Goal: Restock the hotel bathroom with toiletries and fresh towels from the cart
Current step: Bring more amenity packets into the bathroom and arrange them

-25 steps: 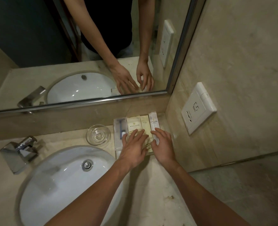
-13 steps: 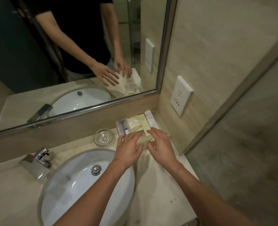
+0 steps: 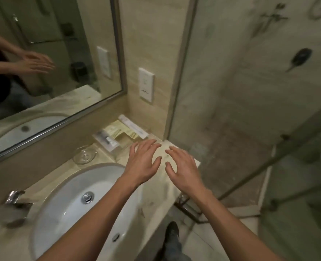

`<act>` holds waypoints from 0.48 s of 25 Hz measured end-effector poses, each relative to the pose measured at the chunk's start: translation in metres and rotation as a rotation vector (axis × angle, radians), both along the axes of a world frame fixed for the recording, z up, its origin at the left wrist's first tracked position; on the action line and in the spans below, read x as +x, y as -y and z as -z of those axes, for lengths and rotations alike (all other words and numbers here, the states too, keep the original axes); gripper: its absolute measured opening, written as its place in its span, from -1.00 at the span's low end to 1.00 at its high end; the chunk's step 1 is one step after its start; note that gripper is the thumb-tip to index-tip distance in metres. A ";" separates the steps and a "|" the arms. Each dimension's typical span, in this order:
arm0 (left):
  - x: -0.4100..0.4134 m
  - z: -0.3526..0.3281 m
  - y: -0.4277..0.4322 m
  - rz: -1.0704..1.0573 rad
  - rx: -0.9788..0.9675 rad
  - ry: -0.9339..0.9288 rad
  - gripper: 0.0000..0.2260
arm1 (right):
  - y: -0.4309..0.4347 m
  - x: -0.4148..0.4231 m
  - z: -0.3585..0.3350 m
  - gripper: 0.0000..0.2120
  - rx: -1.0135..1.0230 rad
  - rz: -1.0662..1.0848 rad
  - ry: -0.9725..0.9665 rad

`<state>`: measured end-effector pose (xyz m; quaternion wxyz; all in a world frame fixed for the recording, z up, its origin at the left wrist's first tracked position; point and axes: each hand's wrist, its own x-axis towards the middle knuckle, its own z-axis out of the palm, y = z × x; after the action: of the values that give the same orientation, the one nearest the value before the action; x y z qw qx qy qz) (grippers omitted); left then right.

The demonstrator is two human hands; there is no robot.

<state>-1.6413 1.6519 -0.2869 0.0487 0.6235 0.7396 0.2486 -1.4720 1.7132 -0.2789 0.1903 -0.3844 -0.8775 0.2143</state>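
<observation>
A clear tray (image 3: 116,149) of boxed toiletries (image 3: 122,132) sits in the back right corner of the beige counter (image 3: 155,194), under the mirror. A long white packet (image 3: 133,126) lies along its right side. My left hand (image 3: 142,162) hovers open, fingers spread, just in front of the tray and apart from it. My right hand (image 3: 182,166) hovers beside it over the counter's right end, fingers spread and holding nothing.
A white oval sink (image 3: 65,210) fills the counter's left, with a chrome tap (image 3: 14,200) behind. A small glass dish (image 3: 84,154) stands left of the tray. A wall socket (image 3: 146,84) is above. A glass shower screen (image 3: 250,110) stands right.
Both hands have lifted off the toiletries and drawn back toward me and to the right. The view has swung right, bringing the shower into sight.
</observation>
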 end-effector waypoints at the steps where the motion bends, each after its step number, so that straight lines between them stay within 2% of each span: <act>1: 0.016 -0.005 -0.001 0.047 0.007 -0.005 -0.61 | 0.006 0.021 -0.006 -0.60 0.013 0.064 -0.004; 5: 0.079 -0.020 0.005 0.164 0.044 0.018 -0.63 | 0.030 0.090 -0.022 -0.62 0.032 0.246 -0.036; 12: 0.191 -0.031 0.017 0.407 0.064 -0.074 -0.59 | 0.076 0.205 -0.025 -0.55 0.010 0.439 -0.001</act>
<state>-1.4507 1.6348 -0.2563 0.0509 0.7701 0.5914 0.2339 -1.2674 1.6374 -0.2536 0.2348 -0.5651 -0.7738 0.1637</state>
